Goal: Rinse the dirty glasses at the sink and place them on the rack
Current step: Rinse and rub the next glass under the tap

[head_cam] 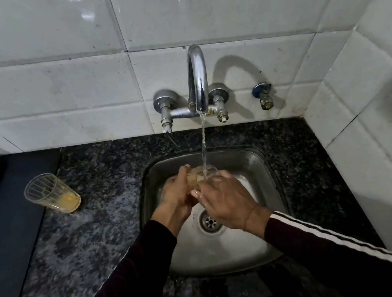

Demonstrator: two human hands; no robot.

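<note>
head-worn view, looking down, sink (pixel 264 163) close

You have a brushed steel sink (pixel 264 163) with a dull sheen set in speckled, polished dark granite counter (pixel 105 167), a mirror-bright chrome tap (pixel 198 81), glossy white ceramic wall tiles (pixel 218 3), and a clear ribbed glass (pixel 50 193) beside a matt dark mat (pixel 4 242).
</note>
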